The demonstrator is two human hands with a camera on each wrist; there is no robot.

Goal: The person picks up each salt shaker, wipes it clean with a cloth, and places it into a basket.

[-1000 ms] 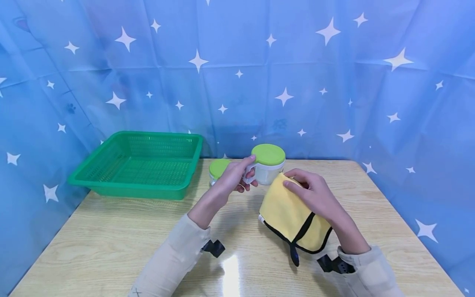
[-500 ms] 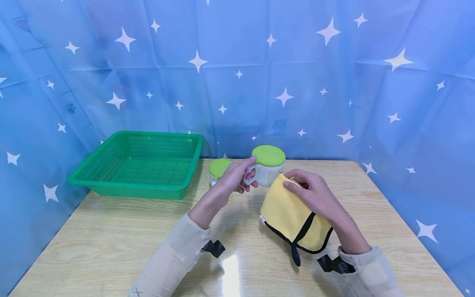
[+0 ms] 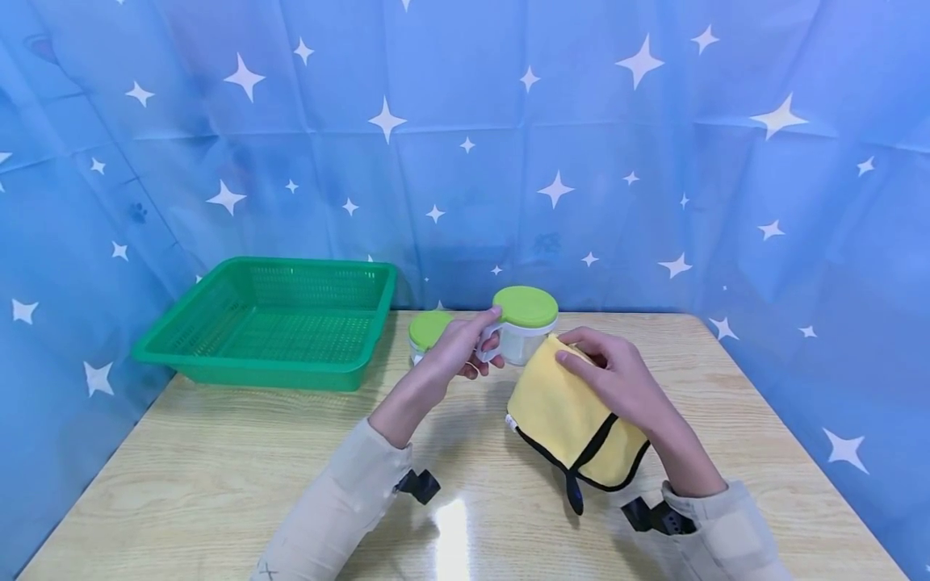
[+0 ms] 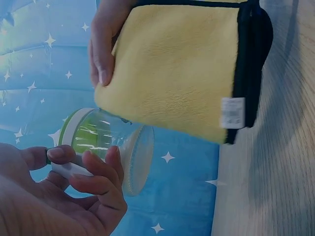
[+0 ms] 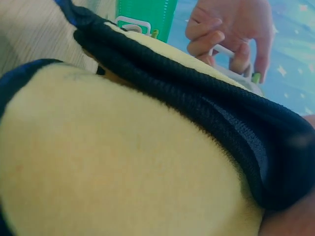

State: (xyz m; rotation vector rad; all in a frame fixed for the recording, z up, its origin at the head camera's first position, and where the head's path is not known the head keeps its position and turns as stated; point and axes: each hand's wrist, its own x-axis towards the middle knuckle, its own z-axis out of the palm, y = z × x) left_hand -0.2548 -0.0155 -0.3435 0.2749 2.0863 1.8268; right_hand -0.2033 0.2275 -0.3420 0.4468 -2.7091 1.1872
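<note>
Handle (image 4: 73, 169) and left hand (image 3: 454, 347) meet in a close grip: the fingers curl round the white loop, with the thumb at the top, so the jar (image 3: 519, 345) hangs at one o'clock from them, roughly upright, its green lid (image 3: 526, 307) on. In the left wrist view its base looks clear of the wooden table (image 3: 218, 468). The right hand (image 3: 606, 375) pinches the yellow cloth (image 3: 559, 395) near its upper corner, black-edged folds drooping at five o'clock from the jar. At nine o'clock stands a second green-lidded jar (image 3: 429, 327), then, farther out, the green basket (image 3: 261, 376).

Held by one side only, the jar could twist or slip if the cloth pushed hard against it; the left knuckles might also knock the second jar, which sits close behind them.

Whether cloth and jar touch is unclear. The left hand covers part of the second jar, the cloth hides some right fingertips, and it fills most of the right wrist view.
</note>
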